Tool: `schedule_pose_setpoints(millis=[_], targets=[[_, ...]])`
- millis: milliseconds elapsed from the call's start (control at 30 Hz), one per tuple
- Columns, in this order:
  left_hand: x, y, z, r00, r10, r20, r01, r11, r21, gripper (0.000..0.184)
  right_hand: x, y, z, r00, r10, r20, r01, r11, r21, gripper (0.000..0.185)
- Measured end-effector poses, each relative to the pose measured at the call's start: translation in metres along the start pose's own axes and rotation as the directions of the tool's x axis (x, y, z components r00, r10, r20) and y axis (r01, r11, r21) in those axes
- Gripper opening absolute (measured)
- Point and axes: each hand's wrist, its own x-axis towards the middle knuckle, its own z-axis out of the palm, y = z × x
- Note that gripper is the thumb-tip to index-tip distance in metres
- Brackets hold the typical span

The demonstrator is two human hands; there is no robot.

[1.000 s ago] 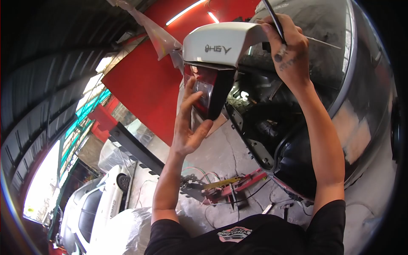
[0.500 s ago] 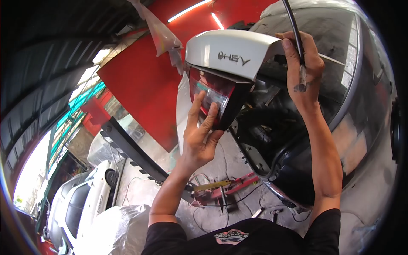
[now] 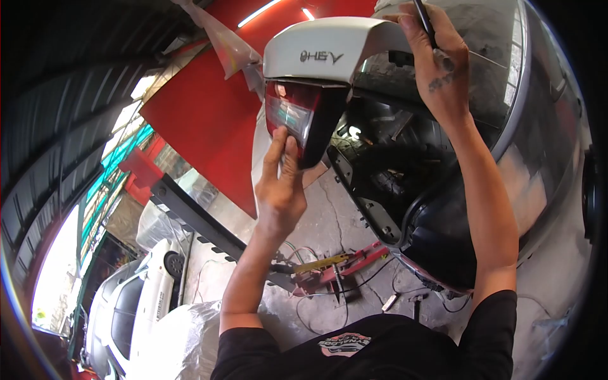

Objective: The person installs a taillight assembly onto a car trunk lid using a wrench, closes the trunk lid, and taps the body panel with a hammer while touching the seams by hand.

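The raised white trunk lid (image 3: 310, 50) of a car, with dark upside-down lettering, stands at upper centre. Red and clear tail light (image 3: 294, 114) glass sits on its near side. My left hand (image 3: 280, 190) has two fingers stretched out, their tips against the lens's lower edge. With the thumb and fingers of my right hand (image 3: 444, 69), I grip the lid's far right edge. A dark rod (image 3: 425, 22) with a worn end lies across that hand; how it is held and its exact kind are unclear.
The open trunk (image 3: 392, 158) of the car lies below the lid. A red stand (image 3: 339, 275), cables and small tools are on the concrete floor. At left are a dark post (image 3: 196, 221), a white car (image 3: 152, 285) and plastic sheeting (image 3: 183, 335). A red panel (image 3: 202, 120) stands behind.
The lid and both hands now appear higher and further left in view. My left fingers have slid from the middle of the tail light lens to its lower edge.
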Motion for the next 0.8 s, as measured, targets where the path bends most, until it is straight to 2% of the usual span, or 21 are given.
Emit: schedule_pose_setpoints(millis=[33, 100, 133, 167, 233, 267, 333, 367, 467, 500, 567, 600, 667, 700, 800], targets=[[0.003, -0.004, -0.001, 1.0, -0.001, 0.002, 0.001, 1.0, 0.002, 0.075, 0.001, 0.001, -0.005, 1.0, 0.002, 0.0, -0.002, 1.0, 0.001, 0.017], [0.018, -0.008, -0.003, 0.999, 0.043, -0.013, -0.042, 0.996, 0.083, 0.075, 0.011, 0.002, -0.017, 0.989, -0.137, -0.058, 0.138, 0.99, 0.014, 0.021], [0.032, -0.007, -0.008, 0.998, 0.063, -0.022, -0.061, 0.995, 0.082, 0.073, 0.015, 0.016, -0.04, 0.984, -0.178, 0.027, 0.18, 0.97, -0.165, 0.03], [0.044, -0.007, -0.012, 0.998, 0.061, -0.026, -0.058, 0.995, 0.086, 0.073, 0.009, 0.024, -0.055, 0.983, -0.181, 0.028, 0.183, 0.97, -0.159, 0.03], [0.073, -0.012, -0.019, 0.999, 0.043, 0.021, -0.043, 0.999, 0.005, 0.069, -0.004, 0.017, -0.083, 1.0, 0.023, 0.011, -0.024, 0.996, 0.08, 0.026], [0.09, -0.018, -0.021, 0.998, 0.055, 0.006, -0.055, 0.998, 0.007, 0.069, -0.011, 0.014, -0.095, 1.0, 0.005, 0.004, -0.006, 0.997, 0.082, 0.026], [0.123, -0.028, -0.024, 0.996, 0.074, 0.049, -0.071, 0.995, -0.066, 0.065, -0.038, 0.008, -0.114, 0.982, 0.171, 0.079, -0.183, 0.965, 0.188, 0.032], [0.141, -0.029, -0.025, 0.997, 0.064, 0.037, -0.058, 0.988, -0.143, 0.064, -0.047, 0.008, -0.12, 0.971, 0.224, 0.079, -0.236, 0.95, 0.204, 0.031], [0.196, -0.037, -0.029, 0.987, 0.145, 0.075, -0.125, 0.967, -0.222, 0.062, -0.075, 0.005, -0.128, 0.934, 0.346, 0.086, -0.356, 0.903, 0.242, 0.031], [0.213, -0.033, -0.034, 0.984, 0.032, 0.178, 0.007, 0.976, -0.217, 0.059, -0.082, 0.005, -0.135, 0.942, 0.326, 0.078, -0.335, 0.914, 0.228, 0.031], [0.247, -0.045, -0.028, 0.976, 0.177, 0.129, -0.143, 0.961, -0.235, 0.058, -0.098, 0.008, -0.146, 0.916, 0.374, 0.142, -0.396, 0.898, 0.189, 0.03], [0.263, -0.048, -0.028, 0.976, 0.187, 0.114, -0.155, 0.957, -0.244, 0.058, -0.107, 0.008, -0.149, 0.923, 0.361, 0.136, -0.381, 0.907, 0.181, 0.03], [0.29, -0.051, -0.026, 0.954, 0.257, 0.156, -0.218, 0.949, -0.228, 0.057, -0.123, 0.007, -0.154, 0.853, 0.488, 0.183, -0.515, 0.843, 0.151, 0.03], [0.302, -0.049, -0.026, 0.954, 0.265, 0.144, -0.226, 0.944, -0.239, 0.057, -0.124, 0.005, -0.153, 0.81, 0.551, 0.201, -0.584, 0.791, 0.182, 0.03], [0.335, -0.048, -0.025, 0.929, 0.284, 0.236, -0.21, 0.932, -0.295, 0.056, -0.11, 0.008, -0.132, 0.768, 0.602, 0.218, -0.638, 0.748, 0.182, 0.026]])
